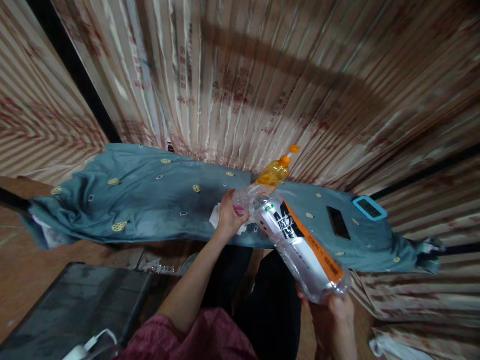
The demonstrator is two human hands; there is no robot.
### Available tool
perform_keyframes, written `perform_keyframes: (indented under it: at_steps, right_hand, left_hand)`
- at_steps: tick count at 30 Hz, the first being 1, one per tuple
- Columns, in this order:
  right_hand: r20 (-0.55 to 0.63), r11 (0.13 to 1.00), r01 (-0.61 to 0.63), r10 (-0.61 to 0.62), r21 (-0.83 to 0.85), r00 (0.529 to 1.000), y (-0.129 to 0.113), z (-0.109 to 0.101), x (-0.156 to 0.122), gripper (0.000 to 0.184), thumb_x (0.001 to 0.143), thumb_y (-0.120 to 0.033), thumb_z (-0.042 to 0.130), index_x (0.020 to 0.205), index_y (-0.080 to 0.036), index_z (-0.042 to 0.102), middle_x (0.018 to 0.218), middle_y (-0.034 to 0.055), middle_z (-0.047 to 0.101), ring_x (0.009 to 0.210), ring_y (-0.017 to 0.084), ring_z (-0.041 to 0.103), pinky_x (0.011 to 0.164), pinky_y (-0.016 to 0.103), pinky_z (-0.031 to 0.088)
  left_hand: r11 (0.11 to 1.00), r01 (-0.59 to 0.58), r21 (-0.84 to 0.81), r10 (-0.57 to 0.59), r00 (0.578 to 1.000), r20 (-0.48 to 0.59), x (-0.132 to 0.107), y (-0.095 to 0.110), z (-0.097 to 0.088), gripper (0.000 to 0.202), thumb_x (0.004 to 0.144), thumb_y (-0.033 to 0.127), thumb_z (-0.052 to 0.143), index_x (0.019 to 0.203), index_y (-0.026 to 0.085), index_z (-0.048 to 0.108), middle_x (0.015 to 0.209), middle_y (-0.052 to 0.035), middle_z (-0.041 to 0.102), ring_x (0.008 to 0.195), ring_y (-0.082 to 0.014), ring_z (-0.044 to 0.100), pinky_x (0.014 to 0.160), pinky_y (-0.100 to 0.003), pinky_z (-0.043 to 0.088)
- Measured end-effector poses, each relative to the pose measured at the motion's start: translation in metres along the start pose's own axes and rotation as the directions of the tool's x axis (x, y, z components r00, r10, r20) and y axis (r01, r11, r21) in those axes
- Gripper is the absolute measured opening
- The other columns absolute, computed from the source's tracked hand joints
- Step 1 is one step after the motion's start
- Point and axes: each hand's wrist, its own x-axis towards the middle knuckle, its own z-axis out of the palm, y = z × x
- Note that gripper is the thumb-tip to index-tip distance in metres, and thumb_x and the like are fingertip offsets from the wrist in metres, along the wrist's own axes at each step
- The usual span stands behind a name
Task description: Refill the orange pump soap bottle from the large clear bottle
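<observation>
My right hand (333, 315) grips the base of a large clear plastic bottle (296, 245) with a silver and orange label. The bottle lies at a slant, its narrow end up and to the left. Closed around a small clear plastic container (240, 199) with a pink mark is my left hand (229, 215), close to the large bottle's narrow end. I cannot tell whether the two touch. Just behind them is a yellow bottle (273, 174) with an orange pump top, its lower part hidden. White tissue (215, 216) shows beside my left hand.
A teal patterned cloth (150, 200) covers the long narrow surface before me. A dark phone (338, 223) and a blue-framed device (369, 208) lie at its right. At lower left stands a dark box (78, 305) with a white charger (77, 352). Draped striped fabric (240, 90) hangs behind.
</observation>
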Motion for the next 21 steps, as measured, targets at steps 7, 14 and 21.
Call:
perform_keyframes:
  at_steps: [7,14,21]
  right_hand:
    - [0.007,1.0,-0.018,0.018,0.011,1.0,-0.002,0.0,-0.002,0.053,0.055,-0.06,0.084,0.094,-0.026,0.07,0.082,-0.005,0.072,0.058,0.01,0.06,0.051,0.018,0.047]
    - [0.057,1.0,0.027,-0.028,0.008,0.998,0.006,-0.01,0.006,0.049,0.057,-0.054,0.082,0.095,-0.025,0.072,0.084,-0.0014,0.073,0.055,0.014,0.06,0.047,0.024,0.049]
    - [0.004,0.999,-0.004,0.004,0.036,1.0,0.0,0.001,-0.002,0.048,0.057,-0.058,0.084,0.09,-0.025,0.072,0.086,-0.0028,0.072,0.057,0.01,0.059,0.049,0.021,0.045]
  left_hand:
    - [1.0,-0.003,-0.01,0.003,1.0,-0.021,0.0,-0.003,0.002,0.092,0.059,0.032,0.087,0.137,0.025,0.04,0.133,-0.0139,0.058,0.127,-0.0359,0.057,0.107,-0.056,0.048]
    - [1.0,-0.008,-0.002,0.008,1.0,-0.005,0.0,-0.001,0.001,0.091,0.06,0.026,0.086,0.138,0.022,0.039,0.133,-0.0147,0.057,0.126,-0.0346,0.058,0.108,-0.054,0.048]
    - [1.0,0.02,-0.009,-0.02,1.0,0.005,0.001,0.002,-0.001,0.09,0.061,0.028,0.086,0.138,0.021,0.04,0.135,-0.0158,0.057,0.128,-0.0358,0.056,0.109,-0.054,0.046]
